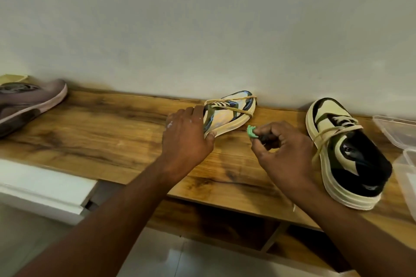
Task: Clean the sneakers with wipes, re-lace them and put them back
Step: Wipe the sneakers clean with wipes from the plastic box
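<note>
Nearest, the right hand [284,150] has its fingers curled, thumb and forefinger pinching a small green scrap [252,132] (a wipe, by the look of it, though it is too crumpled to be sure) with something dark tucked behind it. The scrap sticks out past the fingertips, just short of the sole of the tilted sneaker [229,113]. To the outer side of the right hand's knuckles stands the second sneaker [346,153], upright on the wooden shelf top [101,123], cream and black, its cream lace [331,136] lying loose across the tongue and down over the sole.

A little farther, the left hand [186,135] grips the heel end of the tilted sneaker, fingers over its collar and thumb beneath the sole, holding it on edge with the toe against the wall [202,29]. A cream lace crosses its upper.

Well beyond the left hand's little-finger side lies a mauve sneaker [27,105]. Clear plastic containers [398,130] sit past the upright shoe.
</note>
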The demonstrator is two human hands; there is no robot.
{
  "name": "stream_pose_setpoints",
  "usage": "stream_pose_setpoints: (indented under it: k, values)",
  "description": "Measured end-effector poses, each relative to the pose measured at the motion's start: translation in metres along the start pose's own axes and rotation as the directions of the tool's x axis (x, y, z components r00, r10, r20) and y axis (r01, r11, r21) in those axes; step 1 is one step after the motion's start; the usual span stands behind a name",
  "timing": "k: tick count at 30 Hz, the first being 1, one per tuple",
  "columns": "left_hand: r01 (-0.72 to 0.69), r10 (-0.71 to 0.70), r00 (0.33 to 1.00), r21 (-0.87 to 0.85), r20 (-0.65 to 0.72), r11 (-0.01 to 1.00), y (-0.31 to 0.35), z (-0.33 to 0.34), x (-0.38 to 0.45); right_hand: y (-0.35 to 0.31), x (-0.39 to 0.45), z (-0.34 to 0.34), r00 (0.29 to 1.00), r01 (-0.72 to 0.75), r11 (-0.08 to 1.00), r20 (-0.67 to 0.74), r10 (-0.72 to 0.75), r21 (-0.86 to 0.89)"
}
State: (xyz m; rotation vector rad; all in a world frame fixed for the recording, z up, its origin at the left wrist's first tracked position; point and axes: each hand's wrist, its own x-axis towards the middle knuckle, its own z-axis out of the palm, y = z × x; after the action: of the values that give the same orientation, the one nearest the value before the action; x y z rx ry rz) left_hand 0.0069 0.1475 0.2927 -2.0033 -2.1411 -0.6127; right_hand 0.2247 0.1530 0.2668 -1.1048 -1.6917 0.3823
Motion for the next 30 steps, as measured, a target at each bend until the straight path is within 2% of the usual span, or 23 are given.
stream_pose_setpoints:
  k: [4,7,11,22,25,28,30]
  values:
    - [-0.050,0.051,0.999,0.108,-0.010,0.993,-0.002,0.005,-0.001,0.016,0.000,0.009,0.999,-0.034,0.999,0.031,0.035,-0.041]
    - [-0.027,0.030,0.999,0.121,-0.022,0.992,0.001,0.006,0.004,0.021,0.001,0.008,0.998,-0.057,0.996,0.037,0.059,-0.063]
    - [0.010,-0.012,0.999,-0.043,-0.041,0.999,0.007,0.013,0.008,0.024,0.006,0.005,0.994,-0.092,0.994,0.053,0.096,-0.065]
    - [-0.127,0.125,0.992,-0.345,-0.027,0.930,0.040,0.002,-0.023,0.029,0.012,-0.028,0.991,-0.120,0.989,-0.063,0.115,-0.091]
    - [-0.132,0.145,0.989,-0.377,0.005,0.917,0.051,-0.005,-0.031,0.030,0.006,-0.037,0.993,-0.105,0.986,-0.060,0.097,-0.133]
    - [-0.152,0.185,0.979,-0.310,0.081,0.939,0.058,-0.006,-0.034,0.032,-0.001,-0.039,0.995,-0.094,0.980,-0.029,0.090,-0.176]
    - [-0.151,0.183,0.980,-0.299,0.082,0.942,0.060,-0.005,-0.029,0.031,-0.004,-0.038,0.997,-0.074,0.979,-0.013,0.073,-0.189]
